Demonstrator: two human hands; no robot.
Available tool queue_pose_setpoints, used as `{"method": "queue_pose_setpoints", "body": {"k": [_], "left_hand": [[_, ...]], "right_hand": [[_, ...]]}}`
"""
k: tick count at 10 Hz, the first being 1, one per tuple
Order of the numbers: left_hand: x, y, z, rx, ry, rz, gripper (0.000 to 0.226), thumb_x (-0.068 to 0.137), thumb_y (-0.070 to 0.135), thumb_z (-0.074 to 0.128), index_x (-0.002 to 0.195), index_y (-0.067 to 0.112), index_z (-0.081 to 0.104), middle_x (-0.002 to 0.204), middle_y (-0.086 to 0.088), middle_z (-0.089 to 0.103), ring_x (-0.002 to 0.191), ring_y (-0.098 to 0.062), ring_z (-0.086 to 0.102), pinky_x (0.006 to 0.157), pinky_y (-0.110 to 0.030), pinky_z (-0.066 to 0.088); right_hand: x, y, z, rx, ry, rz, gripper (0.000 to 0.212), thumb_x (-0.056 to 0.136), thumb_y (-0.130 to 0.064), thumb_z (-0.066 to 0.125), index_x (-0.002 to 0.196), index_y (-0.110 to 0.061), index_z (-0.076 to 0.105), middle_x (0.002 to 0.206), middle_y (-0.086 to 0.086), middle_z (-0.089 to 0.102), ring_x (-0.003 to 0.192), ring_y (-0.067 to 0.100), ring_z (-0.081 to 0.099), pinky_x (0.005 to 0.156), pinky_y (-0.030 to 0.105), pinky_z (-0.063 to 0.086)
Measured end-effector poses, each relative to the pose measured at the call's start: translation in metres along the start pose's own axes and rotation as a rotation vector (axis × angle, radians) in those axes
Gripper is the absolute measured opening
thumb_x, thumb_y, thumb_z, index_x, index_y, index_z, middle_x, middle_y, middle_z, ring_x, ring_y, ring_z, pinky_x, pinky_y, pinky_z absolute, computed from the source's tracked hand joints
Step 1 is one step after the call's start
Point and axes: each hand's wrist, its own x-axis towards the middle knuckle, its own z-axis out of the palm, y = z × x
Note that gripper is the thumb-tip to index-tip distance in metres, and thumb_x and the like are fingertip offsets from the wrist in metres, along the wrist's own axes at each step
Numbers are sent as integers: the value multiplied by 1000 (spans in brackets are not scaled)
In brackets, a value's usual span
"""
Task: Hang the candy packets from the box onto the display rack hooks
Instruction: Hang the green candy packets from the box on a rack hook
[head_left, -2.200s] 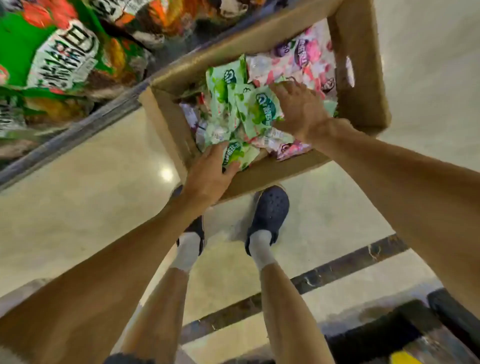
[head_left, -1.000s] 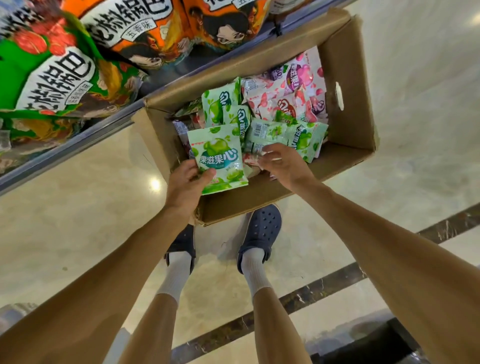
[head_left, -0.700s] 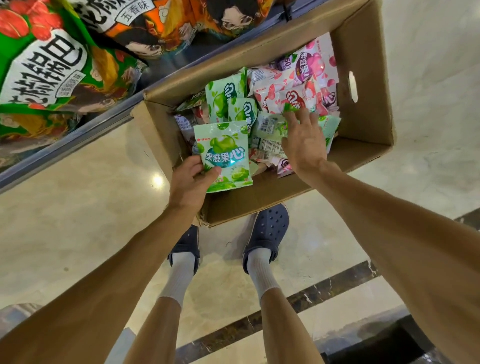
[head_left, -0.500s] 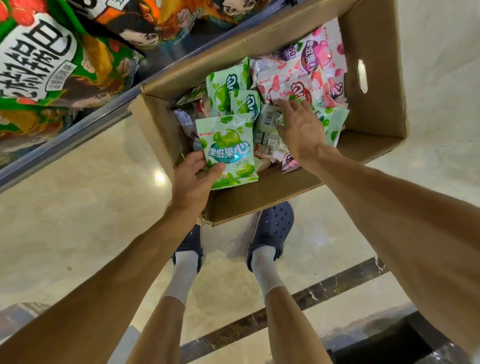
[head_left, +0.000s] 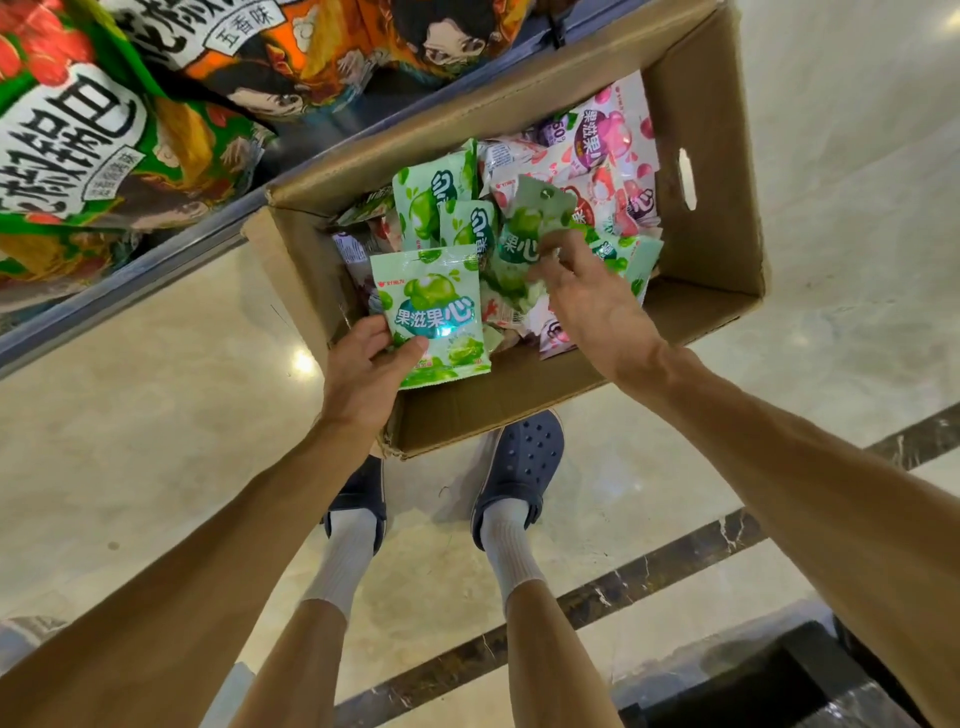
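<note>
Cardboard box sits open on the pale marble floor, filling the upper middle of the frame, its near wall just above the person's two dark clogs. Inside lies a loose heap of candy packets: green ones toward the left and centre, pink ones toward the upper right corner.

The left hand is at the box's lower left corner and grips a green apple candy packet, thumb pressed on its printed front and fingers behind it; the packet is held face up, over the near edge of the box.

The right hand reaches in from the lower right and pinches a second green packet with curled fingers, lifting it slightly tilted above the pile so that its hang hole at the top shows. The two held packets are just beside each other, not clearly touching.

Along the upper left of the frame runs a grey shelf edge, with large green and orange snack bags above it.
</note>
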Motion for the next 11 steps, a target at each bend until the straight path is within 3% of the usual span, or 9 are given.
{"method": "queue_pose_setpoints", "body": {"k": [1, 2, 3, 4, 6, 7, 8, 9, 11], "left_hand": [[-1, 0, 1, 23, 2, 14, 43, 90, 17, 76, 131, 14, 62, 125, -1, 71, 112, -13, 70, 79, -18, 58], [-2, 0, 1, 36, 0, 26, 43, 91, 17, 75, 131, 13, 62, 125, -1, 71, 111, -12, 69, 75, -14, 57], [-3, 1, 3, 40, 13, 26, 41, 92, 15, 74, 130, 12, 62, 124, -1, 71, 111, -12, 69, 73, -13, 57], [-1, 2, 5, 50, 35, 25, 41, 91, 15, 75, 130, 11, 61, 124, -2, 71, 111, -11, 69, 72, -12, 56], [2, 1, 7, 51, 44, 20, 40, 92, 14, 74, 130, 12, 62, 123, 0, 72, 107, -7, 70, 75, -15, 57], [3, 0, 5, 33, 19, 0, 36, 92, 13, 74, 127, 15, 63, 123, 0, 72, 108, -10, 71, 82, -23, 60], [2, 3, 3, 38, 4, -21, 37, 91, 14, 75, 125, 14, 62, 123, -1, 72, 111, -15, 71, 91, -35, 60], [-4, 9, 2, 40, 1, -39, 37, 91, 13, 75, 125, 13, 60, 122, -3, 73, 108, -14, 71, 78, -23, 61], [-28, 25, -5, 73, 50, -32, 34, 89, 6, 76, 120, 6, 61, 108, -4, 74, 75, 6, 71, 64, -12, 55]], "right_hand": [[-1, 20, 16, -151, -44, 25, 38, 97, 2, 54, 130, -13, 64, 158, 9, 36, 143, 34, 41, 109, 48, 48], [-3, 24, 18, 63, 70, 335, 37, 98, 1, 57, 131, -13, 61, 159, 5, 36, 138, 25, 49, 105, 35, 53], [-4, 18, 24, 325, 207, 601, 32, 100, -11, 60, 132, -13, 56, 140, 6, 51, 120, 22, 60, 99, 37, 57], [7, 13, 32, 529, 155, 791, 43, 99, -31, 65, 133, -12, 47, 128, 7, 60, 114, 24, 60, 98, 45, 55], [49, -5, 45, 730, 149, 1107, 69, 93, -41, 71, 136, -9, 28, 140, 17, 50, 122, 37, 57, 102, 47, 52], [58, 1, 51, 828, 202, 1196, 68, 91, -36, 75, 135, -10, 30, 137, 15, 52, 118, 34, 58, 99, 41, 52], [50, 5, 51, 887, 254, 1163, 52, 92, -31, 76, 128, -10, 44, 124, 8, 61, 104, 24, 61, 86, 34, 51], [30, 4, 43, 874, 242, 1101, 40, 92, -29, 76, 122, -12, 57, 112, 2, 66, 95, 18, 62, 81, 31, 50], [-20, -15, 10, 997, 200, 976, 34, 90, -27, 78, 118, -16, 64, 106, -6, 70, 101, 15, 70, 77, 27, 59]]}}
